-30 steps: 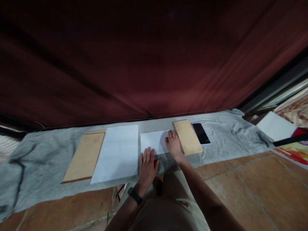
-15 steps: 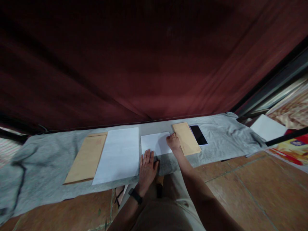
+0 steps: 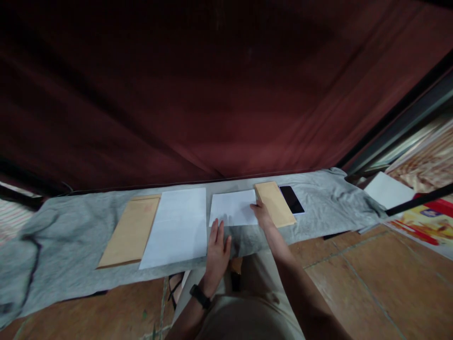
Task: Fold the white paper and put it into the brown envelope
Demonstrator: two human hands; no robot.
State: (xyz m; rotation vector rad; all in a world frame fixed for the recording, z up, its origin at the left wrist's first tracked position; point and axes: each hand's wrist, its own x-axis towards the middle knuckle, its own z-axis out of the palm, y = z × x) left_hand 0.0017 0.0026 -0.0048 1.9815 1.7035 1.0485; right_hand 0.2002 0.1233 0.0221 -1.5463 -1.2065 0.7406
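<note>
A small folded white sheet [image 3: 233,207] lies on a grey cloth [image 3: 71,245] spread over the floor. My left hand [image 3: 217,248] lies flat with fingers stretched out, its fingertips at the sheet's near edge. My right hand [image 3: 263,213] pinches the sheet's right edge, fingers curled. A small tan envelope [image 3: 275,203] lies just right of that hand. To the left are a large white sheet [image 3: 177,226] and a large tan envelope [image 3: 130,230].
A black phone [image 3: 291,199] lies right of the small envelope. A dark red curtain [image 3: 212,94] hangs behind the cloth. White paper [image 3: 387,190] and colourful printed material [image 3: 424,222] sit at the far right. Brown tiles [image 3: 371,283] cover the floor near me.
My right hand went from lying flat on the small sheet to gripping its right edge. My left hand slid back a little toward me. The view shifted slightly.
</note>
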